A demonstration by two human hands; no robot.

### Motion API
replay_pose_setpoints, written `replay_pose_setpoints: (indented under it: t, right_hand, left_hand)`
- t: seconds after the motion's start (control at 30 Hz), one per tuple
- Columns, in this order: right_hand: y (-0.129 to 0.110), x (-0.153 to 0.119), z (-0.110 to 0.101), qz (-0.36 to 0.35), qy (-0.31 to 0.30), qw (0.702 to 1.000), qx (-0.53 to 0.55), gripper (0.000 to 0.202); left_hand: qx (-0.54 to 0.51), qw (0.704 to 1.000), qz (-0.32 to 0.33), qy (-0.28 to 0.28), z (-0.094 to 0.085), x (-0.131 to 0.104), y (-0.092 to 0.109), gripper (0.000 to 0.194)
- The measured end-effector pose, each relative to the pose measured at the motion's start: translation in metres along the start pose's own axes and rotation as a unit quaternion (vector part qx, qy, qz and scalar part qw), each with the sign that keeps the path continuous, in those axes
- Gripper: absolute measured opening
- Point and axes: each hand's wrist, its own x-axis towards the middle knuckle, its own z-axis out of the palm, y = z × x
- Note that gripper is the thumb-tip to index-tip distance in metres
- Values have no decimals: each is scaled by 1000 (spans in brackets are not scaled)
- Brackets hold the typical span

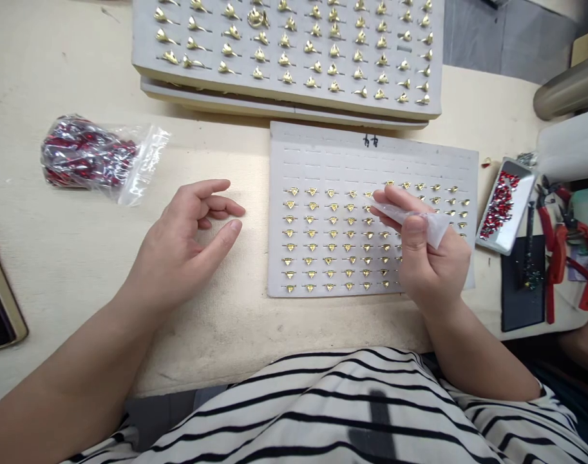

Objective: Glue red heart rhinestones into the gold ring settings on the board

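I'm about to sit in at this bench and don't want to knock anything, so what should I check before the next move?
1. Left hand free: ok, nothing visible in it.
2. Right hand holding the translucent sheet: ok.
3. Ring board in full view: not ok, the right hand hides part.
4. Red stones inside the white tray: ok.
5. Zip bag sealed: cannot tell.
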Motion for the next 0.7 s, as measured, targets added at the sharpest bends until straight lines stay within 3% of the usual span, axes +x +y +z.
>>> replay_pose_setpoints:
  t: [0.47, 0.7]
  right_hand:
    - [-5, 1, 0, -14, 3, 1000, 21, 33]
    - [-1, -1, -6, -49, 68, 996, -16, 32]
  left_hand:
    - [-3, 1000, 8, 3, 1, 0, -4, 44]
    - [-3, 1000, 0, -4, 0, 0, -6, 43]
